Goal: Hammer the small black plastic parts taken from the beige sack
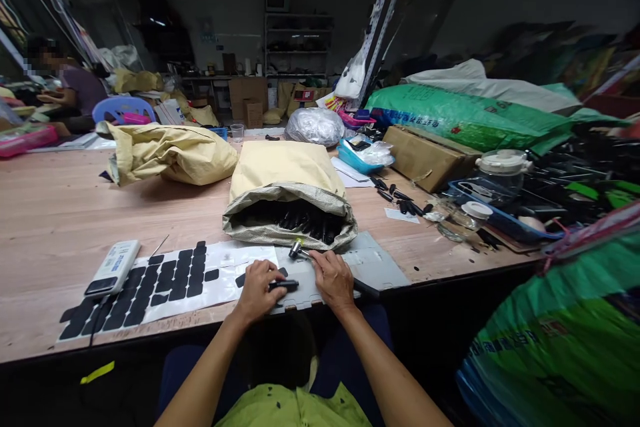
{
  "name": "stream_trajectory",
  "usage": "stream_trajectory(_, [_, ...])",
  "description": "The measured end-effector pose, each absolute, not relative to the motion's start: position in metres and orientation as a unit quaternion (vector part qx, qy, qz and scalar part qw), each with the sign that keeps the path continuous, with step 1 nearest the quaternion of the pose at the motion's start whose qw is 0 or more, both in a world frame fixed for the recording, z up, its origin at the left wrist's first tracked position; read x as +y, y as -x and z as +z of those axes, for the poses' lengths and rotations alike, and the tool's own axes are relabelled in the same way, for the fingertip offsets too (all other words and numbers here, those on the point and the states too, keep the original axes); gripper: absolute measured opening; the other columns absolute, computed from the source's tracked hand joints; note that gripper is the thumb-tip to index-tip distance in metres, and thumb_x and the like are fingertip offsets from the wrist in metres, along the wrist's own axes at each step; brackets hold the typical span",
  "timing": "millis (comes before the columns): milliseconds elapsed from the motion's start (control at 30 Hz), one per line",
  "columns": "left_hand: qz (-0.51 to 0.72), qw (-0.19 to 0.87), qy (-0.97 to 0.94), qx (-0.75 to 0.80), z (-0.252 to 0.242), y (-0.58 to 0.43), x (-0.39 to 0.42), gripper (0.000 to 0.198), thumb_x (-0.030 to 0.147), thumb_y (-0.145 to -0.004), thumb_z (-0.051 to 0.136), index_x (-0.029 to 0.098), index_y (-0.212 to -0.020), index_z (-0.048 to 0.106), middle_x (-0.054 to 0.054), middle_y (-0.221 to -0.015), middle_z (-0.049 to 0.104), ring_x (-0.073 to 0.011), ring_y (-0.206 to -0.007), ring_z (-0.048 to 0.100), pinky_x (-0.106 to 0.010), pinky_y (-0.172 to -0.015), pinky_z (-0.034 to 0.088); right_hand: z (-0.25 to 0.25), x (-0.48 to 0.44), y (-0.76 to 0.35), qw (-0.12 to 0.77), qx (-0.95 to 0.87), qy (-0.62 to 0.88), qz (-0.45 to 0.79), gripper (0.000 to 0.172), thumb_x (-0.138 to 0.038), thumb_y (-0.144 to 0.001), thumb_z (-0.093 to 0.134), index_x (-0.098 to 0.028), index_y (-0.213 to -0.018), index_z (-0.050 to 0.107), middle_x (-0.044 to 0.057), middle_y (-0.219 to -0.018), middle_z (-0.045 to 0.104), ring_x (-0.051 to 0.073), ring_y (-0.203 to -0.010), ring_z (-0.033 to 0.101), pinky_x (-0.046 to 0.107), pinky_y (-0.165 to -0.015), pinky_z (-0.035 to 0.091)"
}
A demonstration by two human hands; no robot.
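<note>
My left hand (259,288) is closed around a short black rod-shaped piece (285,285), lying low over the grey board (385,261) at the table's front edge. My right hand (332,280) grips a small hammer (296,250). Its metal head points up and left, and its black handle sticks out to the right below my palm. Just behind both hands, a cream paper sack (287,167) lies with its rolled mouth facing me, and many black pieces (310,221) show inside. Left of my hands is a white sheet (213,293) with rows of black rounded squares (183,273).
A white device (114,268) with a cable sits at the left. Behind it lies another cream sack (175,153). Loose black pieces (400,199), a cardboard box (425,153), jars (503,173) and green sacks (465,113) crowd the right. A person (75,87) sits far left.
</note>
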State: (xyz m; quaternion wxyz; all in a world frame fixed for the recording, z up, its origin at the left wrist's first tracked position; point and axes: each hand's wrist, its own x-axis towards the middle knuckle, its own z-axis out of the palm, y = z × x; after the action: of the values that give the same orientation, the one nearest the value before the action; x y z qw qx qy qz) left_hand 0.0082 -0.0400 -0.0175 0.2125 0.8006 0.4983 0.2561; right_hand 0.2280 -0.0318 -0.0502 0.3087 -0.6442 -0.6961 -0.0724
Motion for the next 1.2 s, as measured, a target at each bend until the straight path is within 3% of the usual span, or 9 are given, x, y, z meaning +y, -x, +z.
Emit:
stream_trajectory(133, [0.260,0.204,-0.837,0.437,-0.031,0.003,-0.091,0.016,0.029,-0.080,0.067,0.027,-0.094,0.074,-0.007,-0.133,0.057,-0.0301,-0.124,0.048,-0.048,-0.107,0.036,-0.050,-0.032,-0.227,0.305,-0.692,0.650,-0.075,0.028,-0.023,-0.091,0.054,-0.029,-0.114,0.069,0.002,-0.087,0.062,0.018,-0.081,0.050,0.029,-0.077,0.034])
stream_trajectory(267, [0.181,0.179,-0.870,0.423,-0.049,0.007,-0.123,0.015,0.026,-0.076,0.070,0.027,-0.091,0.073,-0.003,-0.158,0.034,-0.0359,-0.143,0.029,-0.057,-0.115,0.024,-0.049,-0.032,-0.226,0.305,-0.690,0.653,-0.075,0.028,-0.021,-0.090,0.055,-0.028,-0.113,0.069,0.002,-0.088,0.063,0.018,-0.083,0.051,0.030,-0.077,0.034])
stream_trajectory(367, [0.156,0.148,-0.874,0.437,-0.062,0.004,-0.128,0.015,0.022,-0.076,0.068,0.025,-0.090,0.071,-0.002,-0.161,0.026,-0.0361,-0.147,0.023,-0.058,-0.115,0.022,-0.049,-0.032,-0.226,0.305,-0.690,0.652,-0.072,0.027,-0.021,-0.091,0.055,-0.027,-0.112,0.070,0.002,-0.087,0.063,0.018,-0.083,0.051,0.030,-0.077,0.034])
stream_trajectory(767, [0.275,0.046,-0.868,0.410,-0.084,-0.002,-0.124,0.010,0.032,-0.077,0.071,0.025,-0.082,0.067,-0.002,-0.159,0.033,-0.0305,-0.144,0.031,-0.046,-0.113,0.019,-0.047,-0.034,-0.225,0.295,-0.690,0.658,-0.065,0.025,-0.021,-0.092,0.055,-0.028,-0.112,0.069,0.002,-0.090,0.064,0.019,-0.085,0.052,0.030,-0.077,0.034])
stream_trajectory(933, [0.329,0.032,-0.840,0.430,-0.069,-0.012,-0.129,0.008,0.030,-0.079,0.068,0.024,-0.075,0.066,-0.005,-0.146,0.051,-0.0329,-0.134,0.044,-0.049,-0.107,0.027,-0.047,-0.034,-0.225,0.298,-0.689,0.657,-0.073,0.025,-0.022,-0.092,0.055,-0.027,-0.112,0.069,0.003,-0.090,0.064,0.019,-0.085,0.052,0.030,-0.076,0.034])
stream_trajectory(1033, [0.366,0.058,-0.816,0.444,-0.047,-0.020,-0.115,0.009,0.026,-0.082,0.064,0.022,-0.074,0.063,-0.007,-0.115,0.069,-0.0276,-0.109,0.060,-0.044,-0.093,0.038,-0.048,-0.034,-0.225,0.298,-0.690,0.655,-0.074,0.025,-0.022,-0.092,0.054,-0.027,-0.112,0.069,0.003,-0.089,0.064,0.019,-0.084,0.051,0.030,-0.076,0.034])
stream_trajectory(1133, [0.406,0.084,-0.772,0.482,-0.018,-0.034,-0.075,0.015,0.025,-0.088,0.056,0.020,-0.075,0.061,-0.003,-0.082,0.068,-0.0189,-0.081,0.061,-0.035,-0.078,0.042,-0.048,-0.033,-0.225,0.301,-0.691,0.654,-0.070,0.025,-0.022,-0.092,0.054,-0.027,-0.112,0.069,0.003,-0.089,0.063,0.019,-0.084,0.051,0.030,-0.076,0.033])
stream_trajectory(1200, [0.421,0.087,-0.734,0.526,0.002,-0.047,-0.035,0.017,0.028,-0.090,0.054,0.019,-0.077,0.062,-0.003,-0.079,0.067,-0.0182,-0.078,0.059,-0.033,-0.076,0.043,-0.049,-0.033,-0.226,0.306,-0.691,0.652,-0.068,0.025,-0.022,-0.092,0.054,-0.026,-0.112,0.069,0.003,-0.088,0.063,0.019,-0.084,0.051,0.030,-0.076,0.033])
